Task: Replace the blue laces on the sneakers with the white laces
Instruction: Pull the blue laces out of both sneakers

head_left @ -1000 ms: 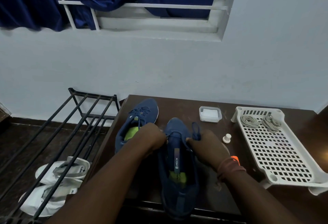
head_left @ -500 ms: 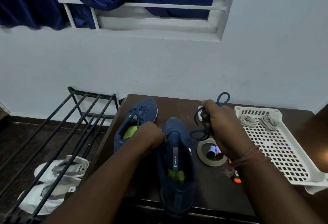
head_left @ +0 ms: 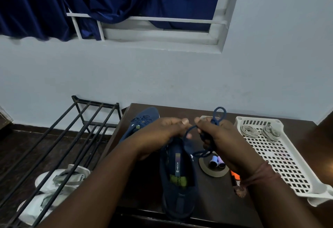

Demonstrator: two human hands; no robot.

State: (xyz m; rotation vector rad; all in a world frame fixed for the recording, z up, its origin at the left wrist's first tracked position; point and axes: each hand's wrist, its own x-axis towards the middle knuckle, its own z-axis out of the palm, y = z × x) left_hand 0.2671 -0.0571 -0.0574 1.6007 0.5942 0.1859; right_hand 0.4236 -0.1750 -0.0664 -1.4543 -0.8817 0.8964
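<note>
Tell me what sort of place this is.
Probably a room in a home, near where shoes are kept: a metal shoe rack with white sandals under it, a barred window with a blue curtain, and a dark wooden table.

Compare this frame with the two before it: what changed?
The right hand lifted off the near sneaker, carrying the bunched blue lace; the left hand rose to pinch its strand. Far sneaker, white laces and tray stayed put.

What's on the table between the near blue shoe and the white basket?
In the head view, a tape roll with two thread spools inside, and an orange marker.
</note>
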